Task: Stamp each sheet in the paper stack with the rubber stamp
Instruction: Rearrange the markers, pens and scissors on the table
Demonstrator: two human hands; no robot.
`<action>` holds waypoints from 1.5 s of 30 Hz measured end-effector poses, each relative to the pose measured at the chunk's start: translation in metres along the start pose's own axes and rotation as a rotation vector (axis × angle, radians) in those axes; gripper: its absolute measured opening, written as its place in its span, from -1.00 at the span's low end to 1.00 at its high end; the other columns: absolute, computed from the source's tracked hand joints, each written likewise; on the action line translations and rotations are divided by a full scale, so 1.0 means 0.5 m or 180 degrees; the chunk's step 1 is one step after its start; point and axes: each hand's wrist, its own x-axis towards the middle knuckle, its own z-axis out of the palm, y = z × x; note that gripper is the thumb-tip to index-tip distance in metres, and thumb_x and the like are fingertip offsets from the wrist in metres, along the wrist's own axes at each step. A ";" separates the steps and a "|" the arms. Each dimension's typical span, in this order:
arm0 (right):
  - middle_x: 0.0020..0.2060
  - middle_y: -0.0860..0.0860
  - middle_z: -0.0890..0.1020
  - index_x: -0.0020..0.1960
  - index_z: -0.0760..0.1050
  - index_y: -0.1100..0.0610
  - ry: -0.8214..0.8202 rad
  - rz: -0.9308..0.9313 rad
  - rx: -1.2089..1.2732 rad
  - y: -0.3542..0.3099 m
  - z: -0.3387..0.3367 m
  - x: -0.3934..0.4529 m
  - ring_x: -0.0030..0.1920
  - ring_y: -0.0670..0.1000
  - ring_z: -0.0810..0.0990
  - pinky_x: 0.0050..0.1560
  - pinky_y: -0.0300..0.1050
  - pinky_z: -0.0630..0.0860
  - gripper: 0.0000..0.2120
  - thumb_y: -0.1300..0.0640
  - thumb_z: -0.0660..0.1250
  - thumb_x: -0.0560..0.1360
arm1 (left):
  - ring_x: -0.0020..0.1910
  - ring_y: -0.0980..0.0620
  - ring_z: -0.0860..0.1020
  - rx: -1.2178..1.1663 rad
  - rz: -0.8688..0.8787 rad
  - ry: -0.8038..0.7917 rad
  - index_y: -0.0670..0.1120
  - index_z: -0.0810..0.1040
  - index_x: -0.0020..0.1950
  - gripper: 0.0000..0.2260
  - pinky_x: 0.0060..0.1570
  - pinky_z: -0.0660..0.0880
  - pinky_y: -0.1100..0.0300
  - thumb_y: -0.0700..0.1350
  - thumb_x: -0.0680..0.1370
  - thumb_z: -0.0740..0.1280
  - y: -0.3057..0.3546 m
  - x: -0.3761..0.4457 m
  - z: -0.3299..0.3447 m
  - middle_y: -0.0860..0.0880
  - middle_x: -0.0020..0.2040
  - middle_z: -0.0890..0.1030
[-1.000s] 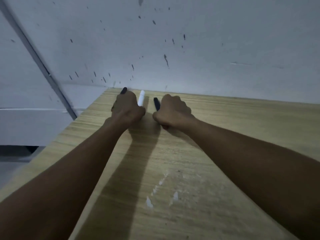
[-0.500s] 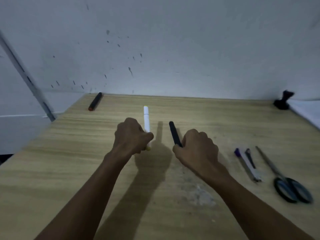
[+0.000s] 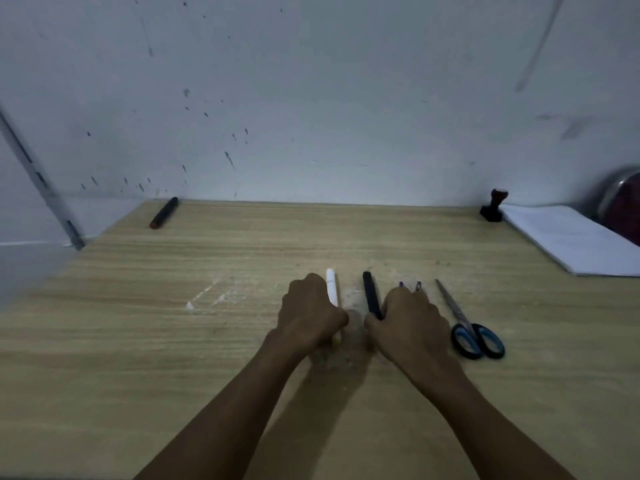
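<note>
My two forearms reach forward over the wooden bench [image 3: 104, 341], and both hands rest low on its middle. My left hand [image 3: 310, 315] has its fingers curled round a white marker [image 3: 331, 287], whose far end pokes out past my knuckles. My right hand [image 3: 408, 322] grips a black marker [image 3: 371, 294] the same way, its far end also pointing away from me. The two markers lie nearly parallel, close together but apart.

Just to the right of my right hand, the tips of two pens [image 3: 410, 285] show past my knuckles; the rest of them is hidden. Beside those lies a pair of scissors [image 3: 467, 323] with blue and black handles toward me.

Farther off, at the bench's back left corner, a dark marker with a red end [image 3: 163, 213] lies near the wall [image 3: 346, 98].

The rubber stamp [image 3: 493, 206] stands upright at the back right of the bench, well apart from both hands, just beside the far corner of the paper stack [image 3: 575, 240], which lies along the right edge.
</note>
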 end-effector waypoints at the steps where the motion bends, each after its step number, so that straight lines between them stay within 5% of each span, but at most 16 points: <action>1: -0.04 0.06 0.60 0.03 0.54 0.08 0.0004 0.0003 -0.0027 0.002 0.000 -0.001 0.00 0.12 0.59 -0.13 -0.08 0.48 -0.72 -0.10 0.32 0.48 | -0.39 0.07 0.42 0.0036 -0.0004 0.0019 -0.09 0.29 -0.29 -0.66 -0.52 0.23 0.23 -0.13 0.33 0.49 0.004 -0.003 0.002 -0.03 -0.29 0.43; 13: -0.04 0.05 0.61 0.04 0.54 0.07 0.0018 -0.0046 -0.0033 0.017 0.001 -0.010 -0.02 0.11 0.61 -0.16 -0.09 0.48 -0.71 -0.12 0.32 0.49 | -0.33 0.02 0.42 0.0141 0.0000 0.0036 -0.03 0.21 -0.26 -0.59 -0.48 0.27 0.22 -0.11 0.33 0.50 0.017 -0.021 0.005 -0.01 -0.22 0.37; 19: -0.11 0.02 0.60 -0.03 0.53 0.05 -0.0006 -0.0011 0.0078 0.016 0.003 -0.009 -0.09 0.09 0.61 -0.15 -0.06 0.56 -0.72 -0.15 0.31 0.46 | -0.17 -0.05 0.47 0.0194 -0.0014 -0.0037 -0.08 0.28 -0.09 -0.62 -0.31 0.36 0.16 -0.06 0.36 0.48 0.022 -0.024 0.002 -0.07 -0.06 0.40; 23: -0.14 0.02 0.59 -0.10 0.49 0.05 -0.0018 0.0008 0.0062 0.020 -0.001 -0.011 -0.09 0.10 0.61 -0.21 -0.12 0.46 -0.72 -0.17 0.30 0.46 | -0.13 -0.07 0.52 0.0178 -0.0042 -0.0045 -0.08 0.29 -0.08 -0.62 -0.30 0.40 0.16 -0.03 0.37 0.48 0.017 -0.021 0.000 -0.08 -0.05 0.42; 28: -0.13 0.01 0.60 -0.06 0.51 0.04 0.0100 -0.0040 -0.0028 0.019 -0.014 -0.012 -0.08 0.08 0.59 -0.19 -0.11 0.47 -0.70 -0.20 0.29 0.48 | -0.22 -0.01 0.49 0.0154 0.0000 -0.0073 -0.10 0.33 -0.09 -0.53 -0.46 0.26 0.20 0.12 0.33 0.51 -0.003 -0.004 0.003 -0.08 -0.14 0.47; 32: -0.04 0.00 0.61 0.09 0.53 0.03 0.0269 -0.0110 0.0106 0.000 -0.031 -0.007 -0.01 0.07 0.60 -0.13 -0.10 0.48 -0.64 -0.22 0.28 0.49 | -0.36 -0.01 0.57 -0.0011 -0.0016 -0.0100 -0.21 0.49 -0.20 -0.50 -0.40 0.53 0.11 0.21 0.29 0.51 -0.023 0.012 -0.014 -0.10 -0.26 0.57; 34: -0.05 -0.01 0.60 0.06 0.53 0.03 0.0250 -0.0160 0.0188 -0.018 -0.033 -0.001 -0.03 0.06 0.59 -0.15 -0.11 0.45 -0.65 -0.22 0.28 0.49 | -0.40 -0.02 0.62 -0.0091 -0.0009 -0.0049 -0.21 0.56 -0.17 -0.54 -0.31 0.63 0.05 0.19 0.32 0.51 -0.038 0.019 -0.036 -0.12 -0.31 0.60; 39: -0.07 0.01 0.58 0.03 0.54 0.05 0.0190 -0.0432 0.0368 -0.083 -0.030 0.013 -0.04 0.08 0.58 -0.15 -0.10 0.44 -0.68 -0.19 0.30 0.50 | -0.50 0.10 0.61 -0.0280 0.0248 0.0204 -0.22 0.65 -0.13 -0.69 -0.51 0.48 0.32 0.04 0.41 0.51 -0.091 0.044 -0.106 -0.12 -0.32 0.66; 45: -0.02 0.01 0.61 0.07 0.56 0.04 -0.0049 -0.0853 0.0596 -0.214 0.019 0.041 0.01 0.10 0.59 -0.12 -0.08 0.40 -0.68 -0.17 0.33 0.49 | -0.35 0.10 0.64 -0.0218 0.0297 0.0594 -0.17 0.65 -0.04 -0.78 -0.25 0.50 0.26 -0.05 0.43 0.49 -0.211 0.090 -0.199 -0.06 -0.32 0.67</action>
